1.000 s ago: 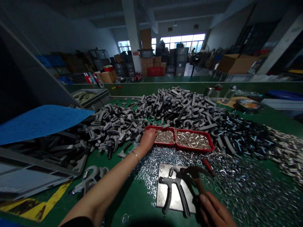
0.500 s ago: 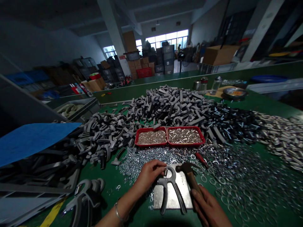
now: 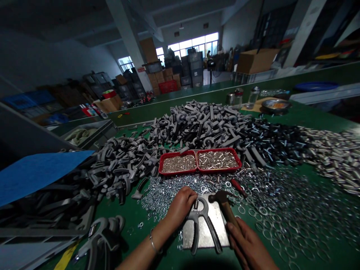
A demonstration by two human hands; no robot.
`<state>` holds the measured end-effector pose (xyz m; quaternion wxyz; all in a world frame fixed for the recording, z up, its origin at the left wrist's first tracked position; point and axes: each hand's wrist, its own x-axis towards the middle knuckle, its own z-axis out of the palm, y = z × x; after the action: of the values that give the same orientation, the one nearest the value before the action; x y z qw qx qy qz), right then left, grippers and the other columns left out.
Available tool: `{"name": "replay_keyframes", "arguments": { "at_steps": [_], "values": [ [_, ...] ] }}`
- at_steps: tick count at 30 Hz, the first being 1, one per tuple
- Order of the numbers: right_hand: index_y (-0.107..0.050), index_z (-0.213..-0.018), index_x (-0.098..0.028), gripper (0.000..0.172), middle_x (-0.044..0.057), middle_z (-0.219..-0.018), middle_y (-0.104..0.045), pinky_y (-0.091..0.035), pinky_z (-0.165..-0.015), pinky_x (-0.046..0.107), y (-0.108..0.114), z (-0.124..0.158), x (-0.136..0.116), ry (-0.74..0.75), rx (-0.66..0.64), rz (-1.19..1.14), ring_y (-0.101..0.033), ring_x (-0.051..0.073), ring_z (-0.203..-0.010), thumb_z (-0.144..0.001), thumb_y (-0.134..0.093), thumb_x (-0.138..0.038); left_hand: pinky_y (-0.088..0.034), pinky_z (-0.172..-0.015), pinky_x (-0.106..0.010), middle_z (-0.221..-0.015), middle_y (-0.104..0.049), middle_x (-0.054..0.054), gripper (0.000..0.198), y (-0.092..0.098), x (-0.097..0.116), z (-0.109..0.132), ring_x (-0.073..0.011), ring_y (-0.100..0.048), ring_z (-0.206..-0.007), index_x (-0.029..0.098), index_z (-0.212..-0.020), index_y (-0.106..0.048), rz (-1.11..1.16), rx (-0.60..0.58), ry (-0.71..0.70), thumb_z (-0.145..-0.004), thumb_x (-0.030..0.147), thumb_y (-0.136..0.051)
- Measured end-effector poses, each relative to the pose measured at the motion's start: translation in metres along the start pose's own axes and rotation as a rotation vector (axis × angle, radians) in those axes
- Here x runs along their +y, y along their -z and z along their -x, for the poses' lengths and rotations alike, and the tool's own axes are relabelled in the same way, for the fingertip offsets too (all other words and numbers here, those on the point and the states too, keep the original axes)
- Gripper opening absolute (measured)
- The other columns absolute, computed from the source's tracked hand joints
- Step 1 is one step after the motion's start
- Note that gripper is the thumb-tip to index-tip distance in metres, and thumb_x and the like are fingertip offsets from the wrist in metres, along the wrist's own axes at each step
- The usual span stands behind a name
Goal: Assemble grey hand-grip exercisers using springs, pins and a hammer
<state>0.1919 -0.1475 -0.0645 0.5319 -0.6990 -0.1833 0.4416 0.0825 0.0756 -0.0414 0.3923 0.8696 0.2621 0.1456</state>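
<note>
A grey hand grip strengthener (image 3: 201, 215) with two dark-padded handles lies on a metal plate (image 3: 189, 240), its handles toward me. A small metal spring (image 3: 196, 204) shows at the left of its ring-shaped top. My left hand (image 3: 182, 202) is closed at that upper left edge, fingers curled down against the grip strengthener; the fingertips are partly hidden. In my right hand (image 3: 246, 240) is a claw hammer (image 3: 229, 210), gripped by its wooden handle. The hammer's head rests over the plate's upper right corner, beside the grip strengthener.
Two red trays (image 3: 197, 171) of small metal parts stand beyond the plate. Around them lie loose nuts (image 3: 159, 198), metal rings (image 3: 281, 232), a red-handled tool (image 3: 237, 186) and a large heap of grey parts (image 3: 202, 120). Assembled grip strengtheners (image 3: 105, 232) lie at the left.
My left hand has curled further, its fingers drawn in and turned down at the top of the grip strengthener. The right hand and hammer have hardly moved. The view has shifted slightly.
</note>
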Motion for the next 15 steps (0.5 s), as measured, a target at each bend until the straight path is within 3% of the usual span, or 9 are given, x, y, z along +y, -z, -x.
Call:
{"name": "replay_keyframes", "arguments": {
  "at_steps": [5,11,15],
  "values": [
    [-0.050,-0.086,-0.023,0.042,-0.008,-0.055,-0.052,-0.018,-0.031,0.020,0.000,0.000,0.000,-0.021,-0.061,-0.041,-0.033,0.006,-0.028,-0.088,-0.049,-0.065,-0.044,-0.082,-0.031,-0.086,-0.063,-0.004,0.018,-0.001,-0.003,0.001,-0.0192,-0.059,-0.086,0.017,-0.078,-0.066,0.004,0.011,-0.006,-0.092,0.021,-0.055],
    [-0.054,-0.087,-0.024,0.047,-0.007,-0.052,-0.051,-0.024,-0.032,0.023,0.000,0.004,-0.010,-0.048,-0.021,0.007,-0.035,0.008,-0.030,-0.085,-0.050,-0.070,-0.046,-0.080,-0.030,-0.085,-0.062,-0.004,0.018,0.001,-0.001,0.006,-0.0184,-0.059,-0.085,0.017,-0.080,-0.065,-0.021,0.026,-0.042,-0.094,0.019,-0.055],
    [-0.055,-0.088,-0.023,0.045,-0.007,-0.055,-0.052,-0.025,-0.035,0.022,0.000,0.005,-0.009,-0.018,-0.021,0.020,-0.036,0.008,-0.033,-0.086,-0.051,-0.069,-0.048,-0.083,-0.034,-0.090,-0.063,-0.006,0.015,-0.003,-0.007,0.009,-0.0202,-0.057,-0.087,0.016,-0.090,-0.065,-0.234,0.027,-0.194,-0.097,0.018,-0.052]
  ]
}}
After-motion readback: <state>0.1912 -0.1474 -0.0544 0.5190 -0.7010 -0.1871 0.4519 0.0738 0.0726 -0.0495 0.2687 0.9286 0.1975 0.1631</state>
